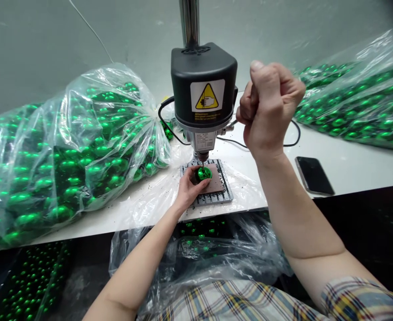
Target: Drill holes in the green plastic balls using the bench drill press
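A shiny green ball (pixel 204 173) sits under the drill press (pixel 203 84), pinched between the thumb and fingers of my left hand (pixel 190 186). It rests on a brownish board (pixel 216 180) that lies on the grey slotted base plate (pixel 228 196). The drill bit (pixel 202 163) points straight down at the ball's top; whether it has entered the ball I cannot tell. To the right of the black motor housing, my right hand (pixel 272 104) is closed in a fist around the drill press lever (pixel 234 123), most of which is hidden by the hand.
Large clear bags of green balls stand at the left (pixel 92 147) and the right (pixel 360 98). A phone (pixel 314 175) lies on the white table (pixel 350 167). Another plastic bag (pixel 210 254) with green balls hangs below the front edge. Dark shavings dot the base plate.
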The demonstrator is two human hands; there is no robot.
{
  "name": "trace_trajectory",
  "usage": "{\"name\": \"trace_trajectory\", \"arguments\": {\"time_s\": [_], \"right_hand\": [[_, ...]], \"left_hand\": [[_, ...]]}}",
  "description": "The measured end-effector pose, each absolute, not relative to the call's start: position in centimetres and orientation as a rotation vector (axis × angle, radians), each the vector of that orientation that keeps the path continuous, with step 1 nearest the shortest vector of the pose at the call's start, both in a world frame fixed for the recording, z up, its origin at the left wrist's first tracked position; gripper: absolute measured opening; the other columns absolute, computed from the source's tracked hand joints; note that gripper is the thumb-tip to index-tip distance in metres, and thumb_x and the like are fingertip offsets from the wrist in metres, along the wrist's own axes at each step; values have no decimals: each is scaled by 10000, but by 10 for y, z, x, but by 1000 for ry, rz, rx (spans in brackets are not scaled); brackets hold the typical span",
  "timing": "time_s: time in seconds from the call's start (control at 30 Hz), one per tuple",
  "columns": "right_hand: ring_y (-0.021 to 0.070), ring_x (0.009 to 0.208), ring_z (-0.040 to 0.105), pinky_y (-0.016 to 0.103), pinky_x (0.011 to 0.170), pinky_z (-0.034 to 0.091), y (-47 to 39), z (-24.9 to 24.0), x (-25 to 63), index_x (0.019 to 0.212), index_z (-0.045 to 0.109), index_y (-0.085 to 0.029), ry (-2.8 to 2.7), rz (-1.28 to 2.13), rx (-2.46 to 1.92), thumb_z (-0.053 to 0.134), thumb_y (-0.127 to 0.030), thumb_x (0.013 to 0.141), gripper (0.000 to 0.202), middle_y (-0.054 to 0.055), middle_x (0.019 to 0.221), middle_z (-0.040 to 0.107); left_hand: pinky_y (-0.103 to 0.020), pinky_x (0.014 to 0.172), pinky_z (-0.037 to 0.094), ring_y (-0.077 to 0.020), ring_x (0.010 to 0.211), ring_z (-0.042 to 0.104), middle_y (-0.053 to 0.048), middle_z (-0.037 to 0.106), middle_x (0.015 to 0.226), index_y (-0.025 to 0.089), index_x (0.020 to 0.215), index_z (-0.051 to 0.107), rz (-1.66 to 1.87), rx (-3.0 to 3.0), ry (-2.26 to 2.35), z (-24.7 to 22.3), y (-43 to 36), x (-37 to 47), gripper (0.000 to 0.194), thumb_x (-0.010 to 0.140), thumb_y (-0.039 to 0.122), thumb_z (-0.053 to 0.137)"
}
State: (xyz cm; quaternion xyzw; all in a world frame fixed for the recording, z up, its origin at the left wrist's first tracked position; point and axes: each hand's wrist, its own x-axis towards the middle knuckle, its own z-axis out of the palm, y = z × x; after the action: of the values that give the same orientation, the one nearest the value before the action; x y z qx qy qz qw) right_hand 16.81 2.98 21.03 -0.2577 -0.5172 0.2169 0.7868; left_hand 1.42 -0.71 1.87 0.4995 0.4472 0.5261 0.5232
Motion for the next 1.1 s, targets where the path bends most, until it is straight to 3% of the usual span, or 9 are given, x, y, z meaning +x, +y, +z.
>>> {"name": "trace_trajectory", "arguments": {"time_s": [0.13, 0.33, 0.57, 1.1], "right_hand": [[84, 388, 254, 290, 380, 231, 26, 205, 170, 591, 286, -239, -1128, 456, -617, 653, -558, 895, 573, -57, 469, 291], [86, 411, 246, 292, 441, 231, 11, 190, 165, 545, 274, -225, -1080, 362, -607, 580, -327, 892, 474, -47, 463, 280], [94, 413, 196, 319, 479, 207, 0, 161, 162, 563, 176, -206, -1076, 307, -501, 566, -296, 864, 501, -54, 464, 194], [58, 405, 227, 265, 425, 269, 19, 116, 173, 562, 216, -191, -1255, 44, -70, 553, -91, 857, 458, -61, 480, 261]], "left_hand": [[-359, 1024, 468, -242, 1090, 629, -66, 687, 1105, 197, 1103, 651, 1241, 1237, 1069, 17, -7, 13, 526, 649, 253, 910], [-358, 1016, 470, -238, 1071, 632, -68, 686, 1103, 197, 1110, 650, 1250, 1269, 1073, 14, -6, 13, 521, 662, 270, 904], [-343, 1010, 469, -232, 1058, 636, -65, 692, 1088, 195, 1105, 668, 1255, 1254, 1056, 13, -6, 13, 501, 666, 255, 903], [-349, 949, 515, -227, 1054, 653, -84, 692, 1123, 177, 1163, 596, 1220, 1464, 1104, 7, -3, 9, 529, 734, 358, 847]]}}
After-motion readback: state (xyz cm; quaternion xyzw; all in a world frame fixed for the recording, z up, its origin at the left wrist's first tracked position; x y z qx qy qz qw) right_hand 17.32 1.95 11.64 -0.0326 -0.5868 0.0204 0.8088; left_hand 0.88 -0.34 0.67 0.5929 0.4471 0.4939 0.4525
